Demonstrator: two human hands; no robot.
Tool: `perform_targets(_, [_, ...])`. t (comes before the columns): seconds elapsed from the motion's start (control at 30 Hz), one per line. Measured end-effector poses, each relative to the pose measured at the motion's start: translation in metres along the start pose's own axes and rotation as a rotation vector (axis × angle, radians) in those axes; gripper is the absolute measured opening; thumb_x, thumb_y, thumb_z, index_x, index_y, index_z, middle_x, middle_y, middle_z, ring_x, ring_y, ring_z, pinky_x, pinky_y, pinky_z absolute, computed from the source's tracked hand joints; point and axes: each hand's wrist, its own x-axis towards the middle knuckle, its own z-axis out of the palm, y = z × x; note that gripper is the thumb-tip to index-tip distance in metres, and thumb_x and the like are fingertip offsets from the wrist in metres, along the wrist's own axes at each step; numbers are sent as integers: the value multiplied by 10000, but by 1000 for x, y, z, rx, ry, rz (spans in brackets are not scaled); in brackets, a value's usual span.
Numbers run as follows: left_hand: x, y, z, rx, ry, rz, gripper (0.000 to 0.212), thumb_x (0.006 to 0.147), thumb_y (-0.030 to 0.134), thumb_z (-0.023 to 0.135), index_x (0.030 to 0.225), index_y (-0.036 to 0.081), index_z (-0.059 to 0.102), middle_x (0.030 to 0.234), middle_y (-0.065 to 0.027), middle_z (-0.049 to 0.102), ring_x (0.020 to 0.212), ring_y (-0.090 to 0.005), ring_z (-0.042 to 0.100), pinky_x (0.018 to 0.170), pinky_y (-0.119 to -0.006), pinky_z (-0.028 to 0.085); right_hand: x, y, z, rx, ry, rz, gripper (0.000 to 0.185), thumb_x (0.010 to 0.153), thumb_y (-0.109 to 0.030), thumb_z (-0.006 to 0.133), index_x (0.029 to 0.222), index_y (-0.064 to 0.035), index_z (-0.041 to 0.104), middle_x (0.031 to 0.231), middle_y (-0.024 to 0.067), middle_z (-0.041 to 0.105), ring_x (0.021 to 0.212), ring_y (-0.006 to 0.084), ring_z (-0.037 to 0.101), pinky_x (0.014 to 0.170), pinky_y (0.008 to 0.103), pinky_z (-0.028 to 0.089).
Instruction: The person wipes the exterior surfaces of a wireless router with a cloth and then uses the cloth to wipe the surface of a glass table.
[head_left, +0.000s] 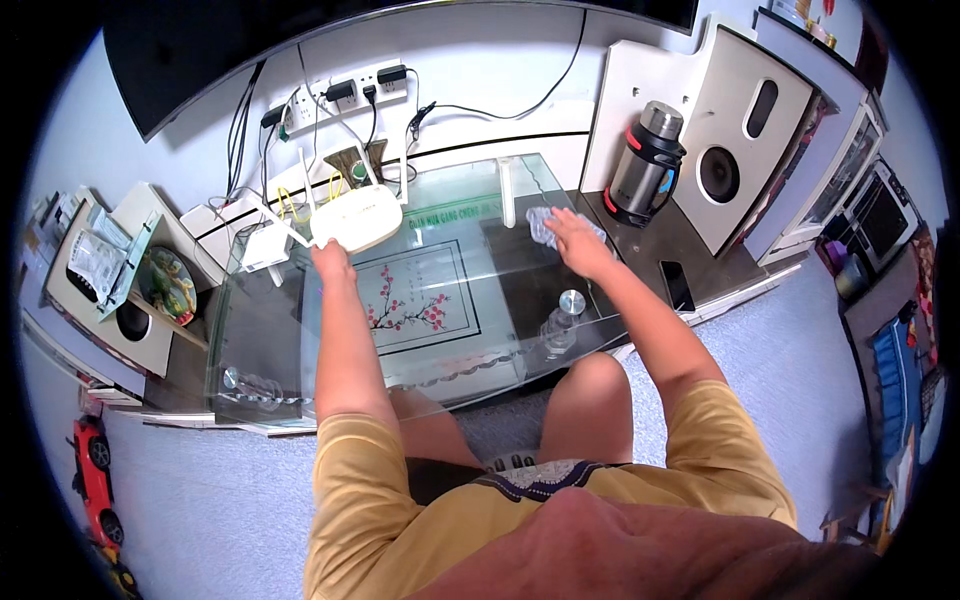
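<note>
My left hand (334, 259) grips the near left edge of a white Wi-Fi router (358, 219) with several upright antennas. The router sits at the back of a glass-topped stand (442, 240) printed with red blossoms; whether it is raised off the glass is hard to tell. Over to the right, my right hand (579, 241) lies palm down on a crumpled translucent sheet (541, 227), plastic or cloth, which shows on both sides of the fingers. Between my hands, a white bar-like piece (508, 193), perhaps an antenna or bracket, stands near the back edge.
A smaller white box (268, 246) is left of the router. Cables run up to a wall power strip (345, 94) under a television (375, 22). At right stand a steel vacuum flask (646, 169), a phone (677, 286) and a speaker (739, 142). A red toy car (95, 480) is on the floor.
</note>
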Motion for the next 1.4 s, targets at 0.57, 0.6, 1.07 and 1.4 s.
perform_targets(0.57, [-51, 10, 16, 786, 225, 495, 722, 965, 22, 514, 1509, -184, 86, 1548, -377, 170, 1418, -501, 286, 1194, -454, 268, 165, -22, 74, -183, -211, 42, 522, 1020, -369, 446, 1500, -165, 478, 1572, 150, 419, 1466, 343, 356, 1203, 504, 272])
perform_targets(0.6, [-49, 8, 16, 806, 220, 513, 722, 962, 13, 515, 1505, -190, 83, 1545, -381, 169, 1417, -506, 283, 1193, -454, 268, 150, -38, 75, -170, -202, -22, 518, 1018, -359, 461, 1496, -161, 482, 1570, 149, 422, 1464, 345, 358, 1204, 500, 271])
perform_targets(1.07, [-245, 16, 21, 910, -873, 619, 499, 972, 159, 550, 1426, -34, 472, 1408, -280, 518, 1315, -434, 491, 1108, -470, 401, -57, -171, -16, 505, -236, -76, 520, 993, -182, 564, 1497, -104, 462, 1601, 194, 352, 1482, 371, 328, 1215, 448, 271])
perform_targets(1.4, [-288, -5, -9, 1194, -984, 1000, 482, 866, 3, 565, 1348, -12, 568, 1378, -209, 598, 1315, -344, 548, 1164, -436, 369, -74, -94, -25, 392, 98, 291, 168, 869, -103, 672, 1015, -44, 728, 965, 189, 710, 918, 397, 669, 837, 434, 533])
